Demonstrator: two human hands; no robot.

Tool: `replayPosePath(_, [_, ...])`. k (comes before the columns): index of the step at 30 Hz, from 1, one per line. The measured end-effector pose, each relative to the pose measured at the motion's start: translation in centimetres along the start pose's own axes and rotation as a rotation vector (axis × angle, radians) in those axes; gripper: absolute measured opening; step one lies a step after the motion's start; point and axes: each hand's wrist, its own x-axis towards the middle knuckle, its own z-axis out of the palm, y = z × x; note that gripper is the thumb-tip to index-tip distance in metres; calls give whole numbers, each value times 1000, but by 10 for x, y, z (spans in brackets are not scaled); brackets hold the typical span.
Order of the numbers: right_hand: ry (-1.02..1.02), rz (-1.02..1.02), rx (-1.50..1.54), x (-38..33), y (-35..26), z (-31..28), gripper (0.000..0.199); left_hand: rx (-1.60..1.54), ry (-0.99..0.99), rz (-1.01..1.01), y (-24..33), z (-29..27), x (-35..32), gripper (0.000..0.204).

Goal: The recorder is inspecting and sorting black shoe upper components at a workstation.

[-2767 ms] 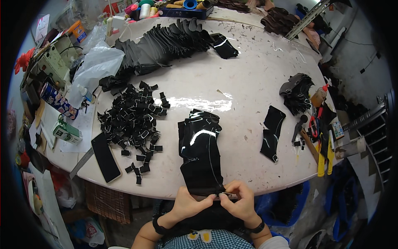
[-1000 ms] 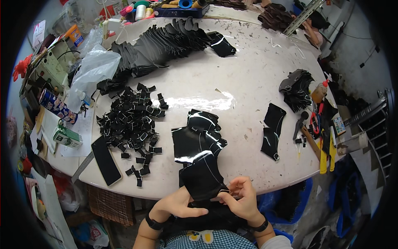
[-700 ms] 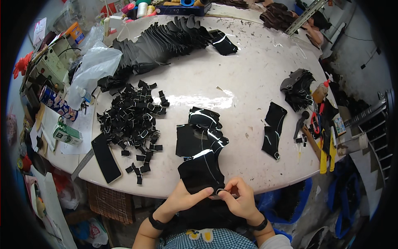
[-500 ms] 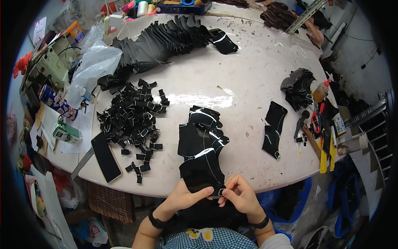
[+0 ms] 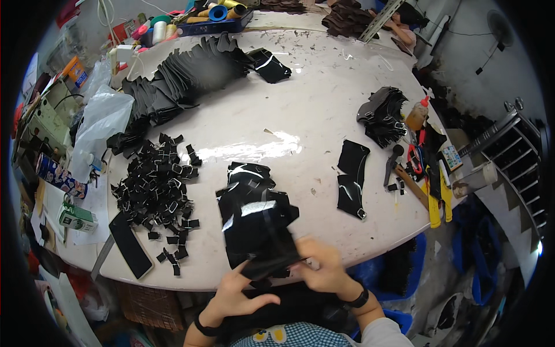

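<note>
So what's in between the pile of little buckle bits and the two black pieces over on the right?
In the head view, a bunch of overlapping shiny black pieces lies between them, on the pale table.

A cluttered workshop is showing its trade: black pieces (image 5: 251,231) are lying in piles across a pale bench (image 5: 312,104), buckled tabs (image 5: 151,188) are forming a heap at left, spools (image 5: 159,33) are crowding the far edge, tools (image 5: 411,186) are lining the right side, and blue bins (image 5: 421,254) are standing below its edge.
</note>
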Motion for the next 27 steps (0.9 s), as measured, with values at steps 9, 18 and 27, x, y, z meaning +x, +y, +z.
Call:
replayPosePath(9, [476, 495, -678, 1, 88, -99, 24, 625, -388, 111, -9, -23, -18, 64])
replayPosePath(18, [490, 208, -837, -3, 68, -82, 32, 441, 415, 410, -13, -18, -22, 39])
replayPosePath(27, [201, 78, -642, -1, 7, -36, 24, 508, -113, 170, 15, -4, 0, 67])
